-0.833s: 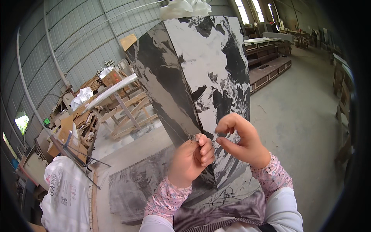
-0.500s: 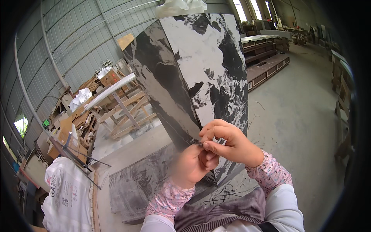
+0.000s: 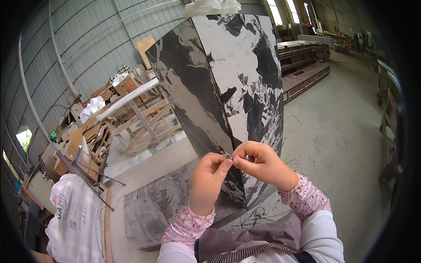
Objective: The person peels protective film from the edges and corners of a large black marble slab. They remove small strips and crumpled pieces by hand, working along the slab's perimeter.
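Observation:
In front of me stands a tall block faced with black-and-white marble-patterned slabs [image 3: 239,57], one corner edge turned toward me. My left hand [image 3: 209,177] is closed, thumb and forefinger pinched together in front of that edge. My right hand [image 3: 266,167] pinches in the same way, its fingertips meeting those of the left. A tiny dark bit shows between the fingertips, too small to name. Whether the fingers touch the block behind them, I cannot tell. Below, the block rests by a dusty dark grey marbled slab [image 3: 151,210].
Thin dark strips [image 3: 256,219] litter the floor at the block's foot. To the left are a white sack [image 3: 72,219], a thin-legged stand [image 3: 94,179], a wooden frame [image 3: 142,120] and heaped scrap wood. Brown stepped units [image 3: 307,79] stand behind at right.
My left hand has turned upright, its thumb and forefinger now pinching against the right fingertips. The right hand has lowered slightly. The block has shifted a little rightward in view.

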`<act>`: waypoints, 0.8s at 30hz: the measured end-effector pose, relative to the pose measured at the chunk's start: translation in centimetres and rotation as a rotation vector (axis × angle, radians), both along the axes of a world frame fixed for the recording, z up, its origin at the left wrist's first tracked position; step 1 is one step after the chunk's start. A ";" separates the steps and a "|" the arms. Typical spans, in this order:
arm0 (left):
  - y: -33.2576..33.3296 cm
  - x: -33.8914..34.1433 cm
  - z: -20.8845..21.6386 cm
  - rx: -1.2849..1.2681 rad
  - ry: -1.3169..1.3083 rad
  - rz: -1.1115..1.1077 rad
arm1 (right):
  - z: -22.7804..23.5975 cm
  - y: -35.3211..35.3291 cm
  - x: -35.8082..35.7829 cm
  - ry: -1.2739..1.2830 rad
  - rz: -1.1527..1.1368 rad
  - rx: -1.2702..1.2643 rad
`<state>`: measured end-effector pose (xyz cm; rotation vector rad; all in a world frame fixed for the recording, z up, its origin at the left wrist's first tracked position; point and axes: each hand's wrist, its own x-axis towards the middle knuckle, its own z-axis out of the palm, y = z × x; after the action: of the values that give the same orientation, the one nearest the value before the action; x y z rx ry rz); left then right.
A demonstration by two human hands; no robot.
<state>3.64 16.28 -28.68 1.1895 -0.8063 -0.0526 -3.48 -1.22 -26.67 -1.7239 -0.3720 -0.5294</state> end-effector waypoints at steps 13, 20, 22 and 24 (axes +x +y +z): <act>1.6 1.1 1.5 0.007 0.004 0.028 | -0.9 -0.5 0.4 0.128 0.135 0.156; 1.4 1.2 -0.6 0.085 0.076 -0.039 | -2.2 -0.2 1.1 0.117 0.256 0.181; 1.5 1.2 -0.9 0.077 0.079 -0.012 | -2.5 -0.1 1.4 0.123 0.238 0.186; 2.0 1.2 -0.5 0.099 0.069 0.076 | -2.5 -0.6 1.4 0.120 0.198 0.208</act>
<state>4.79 18.25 -29.16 1.3037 -0.7038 -0.0710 -2.11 -1.78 -29.19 -1.4908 -0.3834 -0.3076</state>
